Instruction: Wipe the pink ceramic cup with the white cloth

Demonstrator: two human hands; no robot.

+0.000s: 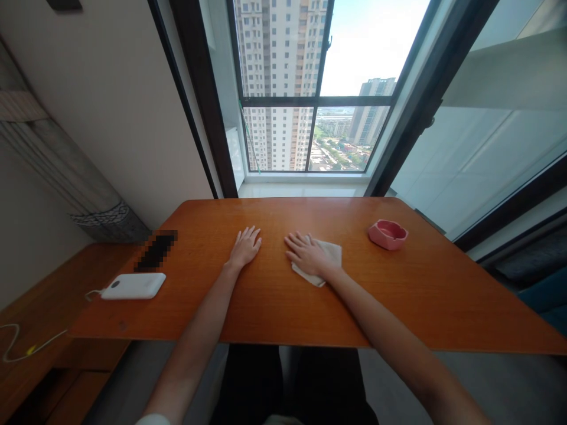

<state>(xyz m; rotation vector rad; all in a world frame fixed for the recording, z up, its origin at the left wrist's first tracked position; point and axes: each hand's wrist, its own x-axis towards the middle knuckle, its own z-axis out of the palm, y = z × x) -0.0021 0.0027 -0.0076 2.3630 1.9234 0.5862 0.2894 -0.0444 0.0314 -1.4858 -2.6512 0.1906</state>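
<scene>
My right hand [306, 252] lies flat, fingers spread, on top of a folded pale cloth [330, 258] near the middle of the orange wooden table [274, 307]. The cloth shows beyond and under the palm. My left hand [244, 246] rests palm down on the bare tabletop a little to the left of it, fingers apart, holding nothing. A pink ashtray [387, 234] stands to the right of the cloth, apart from both hands.
A white power bank [133, 285] with a cable lies at the table's left edge, behind it a dark pixelated object [156, 250]. A large window [310, 88] rises behind the table. A lower wooden bench [39, 307] stands to the left.
</scene>
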